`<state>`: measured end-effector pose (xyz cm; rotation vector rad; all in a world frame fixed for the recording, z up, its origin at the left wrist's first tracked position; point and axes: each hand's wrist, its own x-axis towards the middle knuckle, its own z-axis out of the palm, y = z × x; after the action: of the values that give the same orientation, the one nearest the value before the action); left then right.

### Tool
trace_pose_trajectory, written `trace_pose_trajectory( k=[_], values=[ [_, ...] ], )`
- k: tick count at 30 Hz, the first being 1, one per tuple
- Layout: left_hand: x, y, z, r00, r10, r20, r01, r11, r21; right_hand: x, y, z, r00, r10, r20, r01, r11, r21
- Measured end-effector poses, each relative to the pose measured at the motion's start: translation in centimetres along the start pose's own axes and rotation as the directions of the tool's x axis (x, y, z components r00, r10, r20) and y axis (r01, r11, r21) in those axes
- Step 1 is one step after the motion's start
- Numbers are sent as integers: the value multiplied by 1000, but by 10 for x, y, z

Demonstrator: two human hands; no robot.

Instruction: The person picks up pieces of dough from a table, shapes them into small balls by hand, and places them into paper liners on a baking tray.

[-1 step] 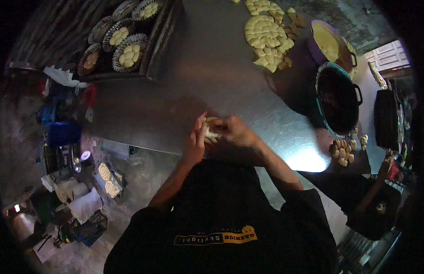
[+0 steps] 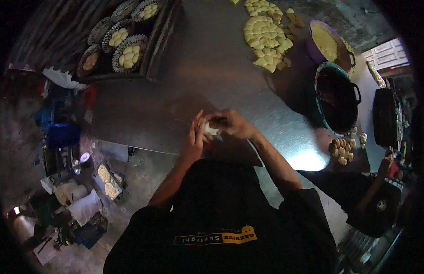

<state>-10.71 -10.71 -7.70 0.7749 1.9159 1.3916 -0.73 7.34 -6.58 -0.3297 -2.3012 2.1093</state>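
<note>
In front of my body, over the near edge of the metal table, I hold a small pale piece of dough. My left hand cups it from the left, with its fingers pointing up and curled round it. From the right, my right hand closes over the top of the dough with bent fingers, which hide much of it. The right fingertips are dark and slightly blurred. Beyond lie flat rounds of dough divided into pieces, next to smaller brownish pieces.
A dark tray at upper left carries fluted paper cups, several with dough balls. On the right stand a purple basin of yellowish contents and a green-rimmed dark basin. Small filled dough pieces lie nearby. Another person's arm shows at far right.
My right fingers have shifted slightly over the dough and cover more of its top. The visible pale patch is smaller and more compact. My left hand stays almost in place.
</note>
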Motion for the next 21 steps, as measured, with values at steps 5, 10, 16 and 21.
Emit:
trace_pose_trajectory(
  k=[5, 10, 16, 21],
  values=[
    [20, -26, -24, 995, 99, 14, -100, 984, 145, 44, 22, -2, 987, -123, -106, 61, 887, -457],
    [20, -52, -22, 996, 26, 91, -33, 997, 75, 32, 11, 16, 988, 103, -118, -133, 951, -278],
    [17, -63, -31, 978, 56, 202, -28, 990, -142, 39, 54, 2, 933, -357, 50, 279, 627, -727],
    [23, -19, -62, 989, 82, 122, -93, 992, 81, 22, 41, -96, 518, 6, -855, -362, 907, -213]
  ],
)
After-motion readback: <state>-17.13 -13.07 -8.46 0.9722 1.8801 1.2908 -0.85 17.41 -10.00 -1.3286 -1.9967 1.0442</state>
